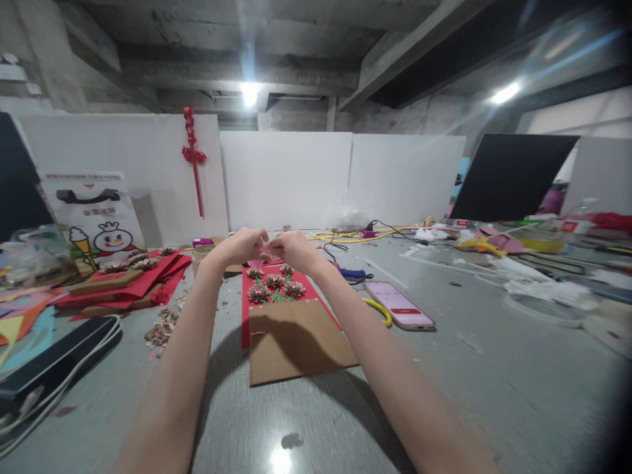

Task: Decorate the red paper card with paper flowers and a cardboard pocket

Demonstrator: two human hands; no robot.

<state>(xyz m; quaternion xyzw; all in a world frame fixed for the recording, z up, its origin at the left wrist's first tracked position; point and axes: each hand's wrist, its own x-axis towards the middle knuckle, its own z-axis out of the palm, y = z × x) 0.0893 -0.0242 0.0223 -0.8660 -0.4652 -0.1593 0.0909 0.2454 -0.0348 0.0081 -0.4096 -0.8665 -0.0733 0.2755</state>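
Note:
My left hand (241,245) and my right hand (295,249) meet above the far end of a red card (278,284), fingers pinched together on a small pink piece (266,251) held between them. The card lies flat on the grey table and carries several brown paper flowers (274,283) on green stems. A brown cardboard flap (295,339) covers the card's near half. Both forearms stretch out from the bottom of the view, one on each side of the card.
A phone (399,305) lies right of the card, beside yellow-handled scissors (379,309). A stack of finished red cards (129,276) and paper scraps (160,328) lie to the left. A dark device with white cable (54,361) lies at near left. White boards (286,178) stand behind.

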